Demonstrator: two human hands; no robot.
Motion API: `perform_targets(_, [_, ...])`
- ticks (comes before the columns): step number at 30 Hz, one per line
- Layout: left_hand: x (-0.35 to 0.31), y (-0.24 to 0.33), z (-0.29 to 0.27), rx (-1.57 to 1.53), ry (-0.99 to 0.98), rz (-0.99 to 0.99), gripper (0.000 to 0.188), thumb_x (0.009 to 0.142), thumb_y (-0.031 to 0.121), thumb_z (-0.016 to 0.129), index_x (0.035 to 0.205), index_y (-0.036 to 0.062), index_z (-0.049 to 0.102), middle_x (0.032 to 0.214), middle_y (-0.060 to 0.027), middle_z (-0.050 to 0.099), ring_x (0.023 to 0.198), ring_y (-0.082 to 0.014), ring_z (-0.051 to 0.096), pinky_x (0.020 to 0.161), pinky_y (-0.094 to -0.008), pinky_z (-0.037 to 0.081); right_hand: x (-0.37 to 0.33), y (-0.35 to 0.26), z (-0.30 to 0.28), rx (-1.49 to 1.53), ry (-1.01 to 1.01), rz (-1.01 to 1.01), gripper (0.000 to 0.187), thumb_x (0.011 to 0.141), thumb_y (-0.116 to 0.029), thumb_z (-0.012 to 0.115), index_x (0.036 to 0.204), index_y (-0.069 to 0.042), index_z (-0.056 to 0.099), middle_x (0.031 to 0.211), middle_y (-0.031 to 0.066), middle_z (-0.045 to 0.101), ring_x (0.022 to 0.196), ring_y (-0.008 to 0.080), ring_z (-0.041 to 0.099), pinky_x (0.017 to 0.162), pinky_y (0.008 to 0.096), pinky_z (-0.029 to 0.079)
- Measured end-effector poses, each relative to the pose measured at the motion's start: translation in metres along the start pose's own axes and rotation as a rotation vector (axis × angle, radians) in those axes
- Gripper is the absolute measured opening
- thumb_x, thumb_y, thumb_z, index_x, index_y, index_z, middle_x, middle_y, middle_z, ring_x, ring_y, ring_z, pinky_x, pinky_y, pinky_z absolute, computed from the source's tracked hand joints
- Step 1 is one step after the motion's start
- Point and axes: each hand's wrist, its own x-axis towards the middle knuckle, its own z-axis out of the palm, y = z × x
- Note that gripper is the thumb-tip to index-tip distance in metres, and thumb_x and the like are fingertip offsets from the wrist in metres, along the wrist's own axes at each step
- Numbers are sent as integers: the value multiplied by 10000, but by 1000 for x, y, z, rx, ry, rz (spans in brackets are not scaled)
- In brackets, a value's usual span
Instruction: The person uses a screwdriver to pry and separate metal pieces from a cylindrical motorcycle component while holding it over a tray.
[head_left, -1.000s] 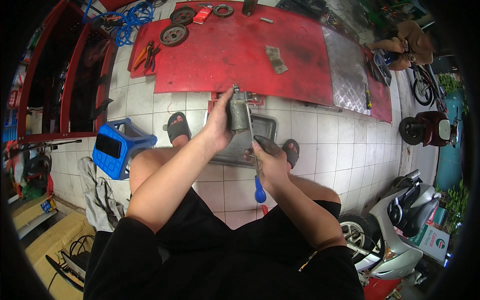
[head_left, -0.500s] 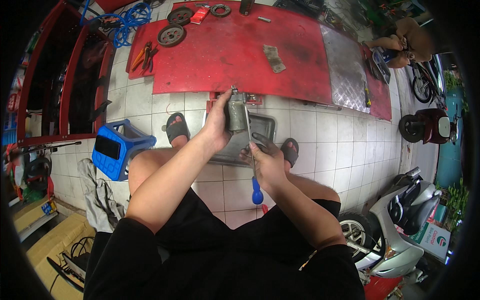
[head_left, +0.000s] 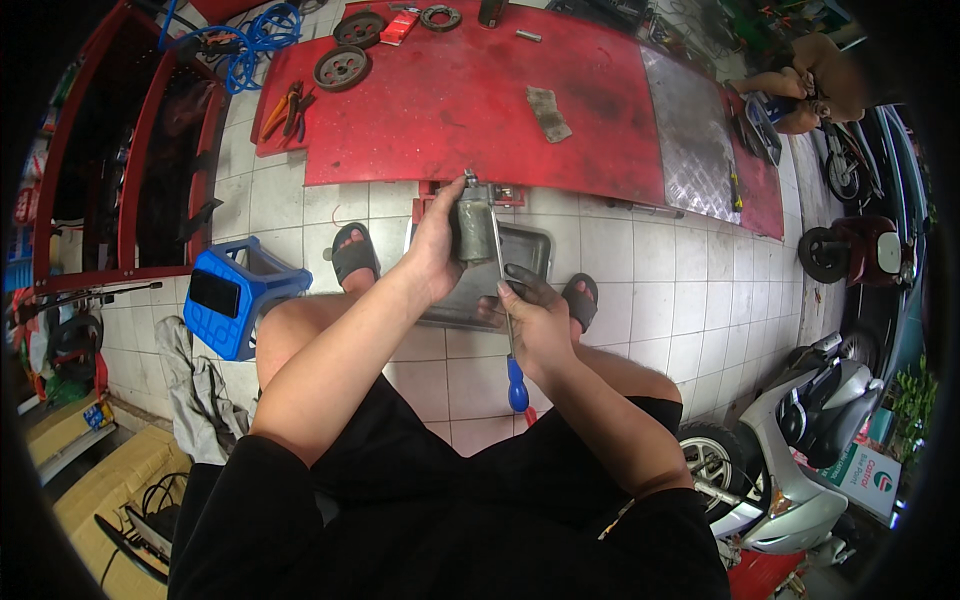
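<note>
A grey metal cylinder [head_left: 477, 232] with a narrower fitting at its top, resembling a small starter motor, is upright in front of me. My left hand [head_left: 434, 248] is wrapped round its left side. My right hand [head_left: 532, 318] grips the long shaft of a screwdriver [head_left: 517, 385], whose blue handle hangs below the fingers. The shaft runs up along the cylinder's right side; whether its tip touches there is too small to tell. Dark grime covers the right fingers. Beneath both hands a metal tray [head_left: 538, 262] lies on the tiled floor.
Ahead stands a red bench [head_left: 420, 110] bearing a grey cloth [head_left: 548, 115], pliers [head_left: 290, 112] and round metal parts [head_left: 342, 69]. A blue stool [head_left: 235, 300] with a phone on it is at left, a silver motorbike [head_left: 800, 470] at right. Another person [head_left: 835, 75] is at far right.
The screwdriver's blue handle has swung very slightly right, and my right fingers have shifted a little on the shaft. The left hand and cylinder look still. Outside at right, a dark vehicle has come into view.
</note>
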Motion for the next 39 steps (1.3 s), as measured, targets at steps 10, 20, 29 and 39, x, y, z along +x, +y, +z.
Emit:
perform_targets(10, [-2, 0, 2, 14, 1, -23, 472, 984, 573, 482, 1110, 139, 622, 846, -45, 620, 765, -228, 628, 580, -346, 418, 0, -3, 2, -57, 29, 46, 263, 994, -72, 604, 1229, 35, 550, 993, 80, 622, 842, 196, 613, 836, 440, 580])
perform_targets(20, [-3, 0, 4, 26, -8, -24, 469, 981, 573, 484, 1103, 142, 621, 855, -46, 631, 770, -238, 639, 575, -359, 421, 2, -2, -2, 15, 114, 60, 260, 982, -102, 642, 1197, 25, 571, 920, 69, 622, 796, 170, 601, 816, 428, 570])
perform_targets(29, [-1, -3, 3, 61, -17, -30, 507, 983, 583, 457, 1176, 148, 633, 873, -45, 633, 789, -232, 637, 594, -345, 409, 2, 2, -5, -20, 1, 30, 305, 941, -85, 697, 1205, -11, 564, 947, 61, 619, 769, 165, 573, 665, 313, 456])
perform_targets(39, [6, -5, -3, 49, -33, -37, 500, 979, 581, 458, 1146, 146, 641, 880, -45, 651, 805, -231, 650, 595, -344, 415, 5, 9, -7, -17, 55, -53, 264, 965, -83, 668, 1177, 53, 590, 950, 69, 634, 787, 169, 596, 700, 335, 510])
